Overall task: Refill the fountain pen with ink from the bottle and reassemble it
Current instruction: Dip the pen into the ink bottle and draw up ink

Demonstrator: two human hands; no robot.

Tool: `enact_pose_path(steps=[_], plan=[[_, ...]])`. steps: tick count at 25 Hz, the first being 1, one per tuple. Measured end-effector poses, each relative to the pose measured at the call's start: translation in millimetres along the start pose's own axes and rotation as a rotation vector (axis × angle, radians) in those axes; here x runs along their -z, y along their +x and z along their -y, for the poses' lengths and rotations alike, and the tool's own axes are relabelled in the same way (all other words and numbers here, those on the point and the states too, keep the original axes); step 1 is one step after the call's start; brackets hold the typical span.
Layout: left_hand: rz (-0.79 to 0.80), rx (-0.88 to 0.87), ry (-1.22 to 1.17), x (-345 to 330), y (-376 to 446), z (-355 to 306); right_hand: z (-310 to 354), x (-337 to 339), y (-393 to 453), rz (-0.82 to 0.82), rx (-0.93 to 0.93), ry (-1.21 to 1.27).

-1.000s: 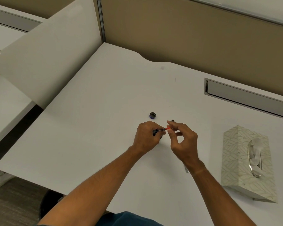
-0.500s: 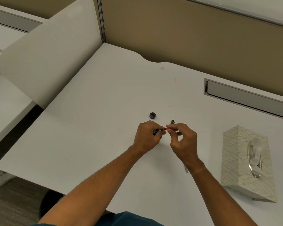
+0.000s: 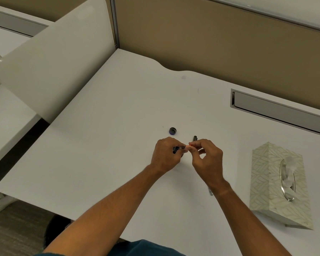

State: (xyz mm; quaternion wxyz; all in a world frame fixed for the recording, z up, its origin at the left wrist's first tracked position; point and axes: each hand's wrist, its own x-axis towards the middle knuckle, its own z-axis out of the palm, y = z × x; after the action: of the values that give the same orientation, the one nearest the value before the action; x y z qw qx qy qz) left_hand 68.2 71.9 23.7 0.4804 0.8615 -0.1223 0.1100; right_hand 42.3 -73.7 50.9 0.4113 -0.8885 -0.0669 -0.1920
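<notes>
My left hand (image 3: 165, 156) is closed around a small dark object (image 3: 175, 149) on the white desk (image 3: 118, 145); it looks like the ink bottle, mostly hidden by my fingers. A thin dark pen part (image 3: 183, 147) runs from it to my right hand (image 3: 207, 159), whose fingertips pinch its red end (image 3: 190, 145). The two hands almost touch. The round bottle cap (image 3: 172, 130) lies open side up just behind my left hand. A black pen piece (image 3: 195, 138) lies behind my right hand. Another slim pen piece (image 3: 210, 191) peeks out from under my right wrist.
A patterned tissue box (image 3: 277, 183) stands on the desk to the right. A grey cable flap (image 3: 277, 113) is set into the desk at the back right. Beige partition walls (image 3: 211, 43) bound the back, and a white divider (image 3: 54, 71) bounds the left.
My right fingertips have closed in over the red end, so less red shows than a second ago. Both hands stay in nearly the same place.
</notes>
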Motion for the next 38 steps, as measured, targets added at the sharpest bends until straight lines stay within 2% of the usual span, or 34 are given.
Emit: enact_pose_path(steps=[7,14,24,29,38], plan=[[-0.007,-0.005,0.004,0.0,-1.0,0.4,0.8,1.2,-1.9,0.028,0.037,0.017],[-0.007,0.004,0.002,1.0,-0.2,0.0,3.9,1.8,-1.0,0.02,-0.011,0.05],[-0.001,0.029,0.009,0.3,-1.1,-2.1,-2.3,-1.8,-1.2,-0.011,0.009,-0.018],[0.009,0.03,0.023,1.4,-0.5,-1.0,-1.5,1.1,-2.0,0.037,0.024,0.032],[0.028,0.031,0.064,-0.6,0.6,-3.0,-2.6,-2.6,-4.4,-0.036,-0.045,-0.021]])
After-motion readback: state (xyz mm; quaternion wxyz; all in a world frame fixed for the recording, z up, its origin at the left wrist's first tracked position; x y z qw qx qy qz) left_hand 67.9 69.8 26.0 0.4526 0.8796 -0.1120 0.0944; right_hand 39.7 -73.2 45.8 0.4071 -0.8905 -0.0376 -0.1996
